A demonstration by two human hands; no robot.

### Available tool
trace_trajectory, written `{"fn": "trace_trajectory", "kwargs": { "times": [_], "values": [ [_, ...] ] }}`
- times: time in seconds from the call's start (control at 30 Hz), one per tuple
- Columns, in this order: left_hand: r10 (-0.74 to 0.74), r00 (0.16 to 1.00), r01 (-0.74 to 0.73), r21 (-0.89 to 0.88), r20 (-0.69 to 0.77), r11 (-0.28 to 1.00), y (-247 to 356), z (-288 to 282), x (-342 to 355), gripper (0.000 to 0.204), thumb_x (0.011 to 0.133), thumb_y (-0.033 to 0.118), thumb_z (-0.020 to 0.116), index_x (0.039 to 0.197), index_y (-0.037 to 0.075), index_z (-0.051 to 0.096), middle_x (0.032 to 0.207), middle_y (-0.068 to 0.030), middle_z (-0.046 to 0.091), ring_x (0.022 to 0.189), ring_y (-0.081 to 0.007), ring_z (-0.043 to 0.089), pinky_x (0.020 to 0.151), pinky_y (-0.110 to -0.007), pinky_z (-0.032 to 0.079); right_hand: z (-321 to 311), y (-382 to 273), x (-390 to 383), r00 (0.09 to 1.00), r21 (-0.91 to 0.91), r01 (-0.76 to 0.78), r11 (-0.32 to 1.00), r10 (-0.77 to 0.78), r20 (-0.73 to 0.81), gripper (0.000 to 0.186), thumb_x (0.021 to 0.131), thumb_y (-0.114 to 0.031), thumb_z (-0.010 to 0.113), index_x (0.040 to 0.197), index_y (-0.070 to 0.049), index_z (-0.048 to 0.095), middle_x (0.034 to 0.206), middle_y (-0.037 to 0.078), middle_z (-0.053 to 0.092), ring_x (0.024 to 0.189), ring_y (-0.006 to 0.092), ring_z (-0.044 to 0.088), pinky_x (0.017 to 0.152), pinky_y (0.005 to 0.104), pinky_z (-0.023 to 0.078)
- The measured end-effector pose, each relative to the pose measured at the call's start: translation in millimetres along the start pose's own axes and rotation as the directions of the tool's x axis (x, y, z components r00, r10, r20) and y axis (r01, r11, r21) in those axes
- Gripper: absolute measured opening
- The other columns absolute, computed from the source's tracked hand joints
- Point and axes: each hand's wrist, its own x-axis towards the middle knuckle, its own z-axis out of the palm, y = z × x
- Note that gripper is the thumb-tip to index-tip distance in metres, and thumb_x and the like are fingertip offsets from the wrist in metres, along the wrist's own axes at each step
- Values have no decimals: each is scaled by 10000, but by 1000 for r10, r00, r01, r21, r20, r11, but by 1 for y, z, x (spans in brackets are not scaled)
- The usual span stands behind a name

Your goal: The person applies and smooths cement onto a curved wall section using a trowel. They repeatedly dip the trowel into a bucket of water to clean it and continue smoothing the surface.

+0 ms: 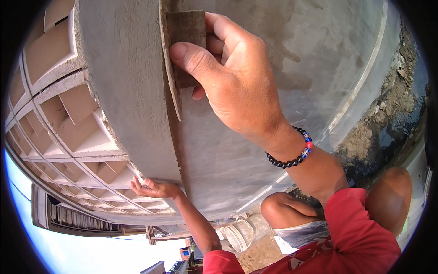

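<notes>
Head: two hands (242, 86) (157, 188), one float (189, 27)

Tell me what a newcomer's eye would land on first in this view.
Probably the large right hand at upper centre, gripping a flat brown tool along the edge of the grey plastered strip, with a dark beaded bracelet at its wrist. Next, the pale latticework curving down the left side, with the open left hand beside it at lower left of centre.
</notes>
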Motion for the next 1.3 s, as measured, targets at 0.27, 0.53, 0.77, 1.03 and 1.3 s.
{"fn": "trace_trajectory", "kwargs": {
  "times": [0.27,0.53,0.77,1.03,1.3],
  "values": [
    [-15,1000,15,20,13,1000,0,3,-2,514,1004,398,381,1335,11,453,1417,-136,321,1313,-287,356,1045,-463,362,19,50,-146,894,-58,-402,914,406,189,468,900,-37,610,1328,52,446,1029,175,662,898,170,659,717,285,539],
    [-42,999,41,-14,-27,999,3,0,-3,513,989,421,383,1304,31,490,1397,-134,335,1302,-282,356,1052,-485,346,-11,36,-157,929,6,-292,956,283,237,532,877,-48,642,1359,50,439,1021,155,652,858,148,634,734,281,516],
    [36,999,-36,-19,9,999,-18,-1,-2,516,986,431,385,1279,21,494,1382,-125,343,1280,-274,376,1047,-479,355,-15,32,-153,915,137,-350,927,307,262,591,909,-91,622,1424,40,364,1085,168,623,931,150,616,823,291,490],
    [230,970,-238,115,72,965,-37,-9,2,521,994,431,366,1297,21,470,1381,-128,344,1277,-270,381,1045,-470,363,-23,26,-137,854,283,-489,825,389,345,629,947,-146,592,1464,39,285,1209,178,603,1062,177,592,918,313,458],
    [284,955,-296,253,83,921,-68,-24,3,550,1011,453,317,1300,20,492,1400,-149,332,1289,-303,381,1055,-476,355,-21,42,-171,773,89,-518,850,422,474,570,921,-69,578,1426,62,350,1236,213,593,1116,211,584,943,325,450]
  ]
}}
